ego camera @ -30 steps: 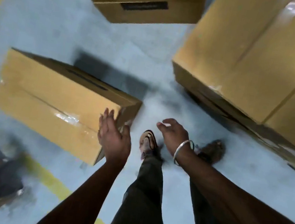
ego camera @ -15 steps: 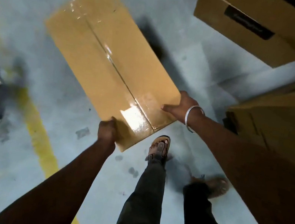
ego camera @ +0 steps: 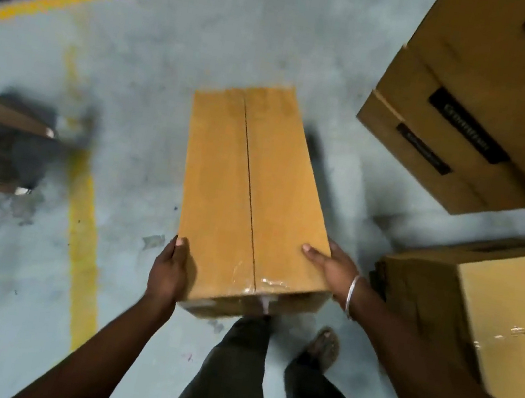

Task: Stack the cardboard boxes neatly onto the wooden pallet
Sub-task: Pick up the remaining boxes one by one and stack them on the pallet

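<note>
Brown cardboard fills the middle of the view: a long box (ego camera: 251, 197) with a taped seam down its top is held above the grey floor (ego camera: 152, 104), its near end just in front of the person's legs (ego camera: 234, 378). The left hand (ego camera: 169, 270) grips the near left corner, thumb lying along the top edge and fingers wrapped down the side. The right hand (ego camera: 332, 269) clamps the near right edge, thumb pressed flat on the top face, with a metal bangle (ego camera: 352, 295) at the wrist. The two hands sit apart, one at each side of the box's near end. To the right stands a stack of larger boxes (ego camera: 478, 106) bearing dark labels, and nearer, at the right edge, another carton (ego camera: 503, 329) with tape on its top. A yellow line (ego camera: 84, 238) runs along the floor left of the held box, and blurred brown boards (ego camera: 1, 113) jut in from the left edge. One sandalled foot (ego camera: 323, 346) shows below the box.
</note>
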Motion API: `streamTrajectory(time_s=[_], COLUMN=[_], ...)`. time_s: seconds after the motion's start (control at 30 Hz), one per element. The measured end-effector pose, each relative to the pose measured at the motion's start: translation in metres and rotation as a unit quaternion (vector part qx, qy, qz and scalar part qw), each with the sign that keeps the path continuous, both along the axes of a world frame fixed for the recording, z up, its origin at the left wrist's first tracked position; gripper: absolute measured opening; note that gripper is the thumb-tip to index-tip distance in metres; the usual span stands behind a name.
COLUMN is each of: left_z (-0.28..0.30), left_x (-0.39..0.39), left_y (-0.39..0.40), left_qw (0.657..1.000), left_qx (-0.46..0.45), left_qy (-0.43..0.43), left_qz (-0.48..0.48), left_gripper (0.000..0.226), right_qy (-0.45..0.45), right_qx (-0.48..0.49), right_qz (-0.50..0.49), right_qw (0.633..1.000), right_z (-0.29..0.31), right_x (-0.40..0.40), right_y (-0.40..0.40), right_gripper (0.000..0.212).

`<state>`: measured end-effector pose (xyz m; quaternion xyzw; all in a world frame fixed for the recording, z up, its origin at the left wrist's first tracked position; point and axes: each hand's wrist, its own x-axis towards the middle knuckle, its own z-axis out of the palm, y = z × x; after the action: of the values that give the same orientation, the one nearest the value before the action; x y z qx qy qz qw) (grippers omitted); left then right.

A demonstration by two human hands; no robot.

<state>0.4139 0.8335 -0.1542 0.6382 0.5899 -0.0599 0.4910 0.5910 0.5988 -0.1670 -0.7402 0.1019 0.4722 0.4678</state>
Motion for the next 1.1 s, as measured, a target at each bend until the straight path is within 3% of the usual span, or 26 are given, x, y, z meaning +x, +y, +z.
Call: streamTrajectory(time_s=[0.17, 0.4, 0.73, 0.9, 1.0, 1.1], left_z=[0.109, 0.22, 0.298, 0.316, 0.33, 0.339], left_x=[-0.016, -0.04, -0.043, -0.042, -0.038, -0.033], left_y=[-0.048, -0.101, -0.103, -0.088, -0.095, -0.117], left_qw=[1.0, 0.993, 0.957, 0.93, 0.902, 0.874], left_qx=[-0.004, -0.013, -0.036, -0.065, -0.095, -0.109], left_qy=[-0.016, -0.117, -0.224, -0.252, -0.271, -0.269], left_qz=[-0.011, -0.015, -0.182, -0.261, -0.323, -0.39], left_gripper=[0.05, 0.042, 0.039, 0.052, 0.031, 0.03], right_qy=[-0.002, -0.047, -0.185, -0.22, -0.227, -0.246], right_qx=[0.041, 0.069, 0.102, 0.116, 0.117, 0.108], right_qz=[-0.006, -0.025, -0.123, -0.249, -0.32, -0.377], right_qw=[0.999, 0.996, 0.97, 0.936, 0.912, 0.887], right_z=[0.105, 0.227, 0.321, 0.345, 0.353, 0.363], right_x=[-0.022, -0.052, -0.119, -0.185, -0.225, -0.267], right_y=[-0.048, -0.109, -0.144, -0.142, -0.153, -0.174], right_gripper=[0.029, 0.054, 0.046, 0.058, 0.069, 0.09])
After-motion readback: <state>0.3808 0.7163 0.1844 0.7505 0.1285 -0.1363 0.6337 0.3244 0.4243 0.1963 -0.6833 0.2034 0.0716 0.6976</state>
